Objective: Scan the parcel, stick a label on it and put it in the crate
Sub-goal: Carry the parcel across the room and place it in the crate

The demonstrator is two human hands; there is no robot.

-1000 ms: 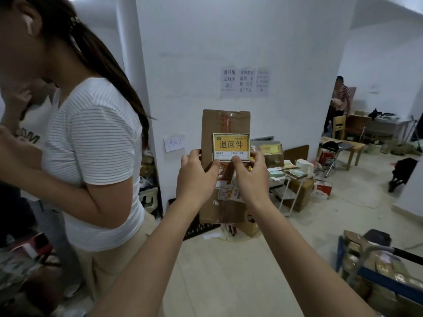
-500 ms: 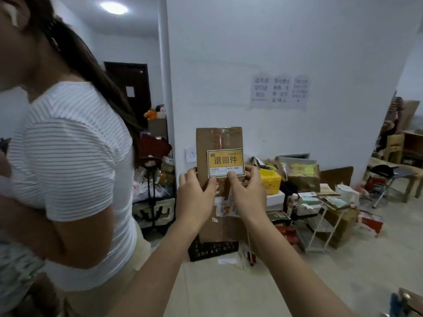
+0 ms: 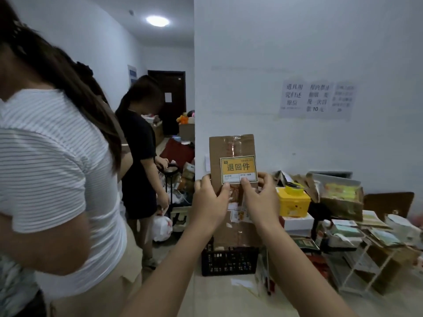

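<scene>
Both hands raised at chest height: left hand (image 3: 209, 202) and right hand (image 3: 261, 197) pinch the lower part of the brown parcel (image 3: 231, 148), held upright in the air. Thumbs press the bottom edge of the yellow label (image 3: 238, 169) on its front. Black crate (image 3: 229, 261) on the floor below, against the white wall (image 3: 297, 53).

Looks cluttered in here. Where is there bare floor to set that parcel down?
Bare floor lies in front of the black crate, between the person in the striped shirt and the white wire rack, with only paper scraps. Right of the crate, boxes and the yellow tub crowd the wall. Both hands hold the parcel.
</scene>
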